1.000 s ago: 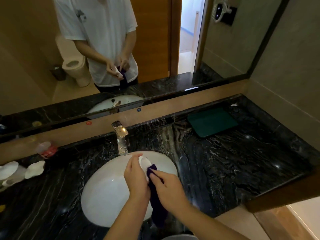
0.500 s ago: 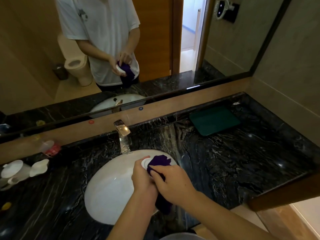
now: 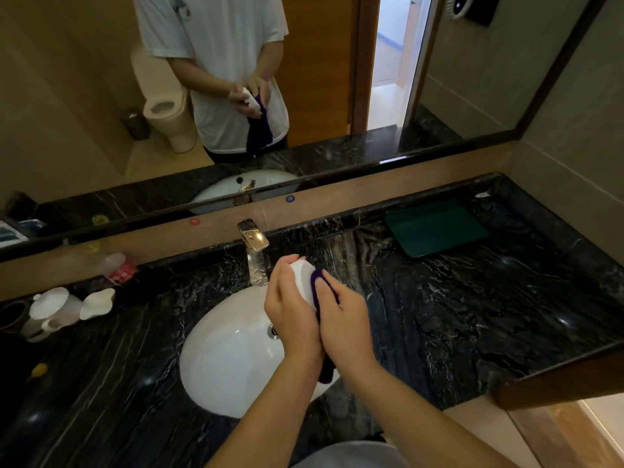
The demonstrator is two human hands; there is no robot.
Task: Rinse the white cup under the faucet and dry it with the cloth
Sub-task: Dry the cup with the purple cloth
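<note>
white cup held between both hands over the sink

white cup [image 3: 303,278] sits above the far right part of the sink [image 3: 229,359], just near of the faucet [image 3: 255,253]. left hand [image 3: 292,310] curls round its left side, fingertips hooked over the far rim. right hand [image 3: 344,320] presses the purple cloth [image 3: 317,287] against the cup's right side, fingers bent over the cloth, whose tail hangs down between the wrists. black marble counter [image 3: 456,315] surrounds the basin.
</note>
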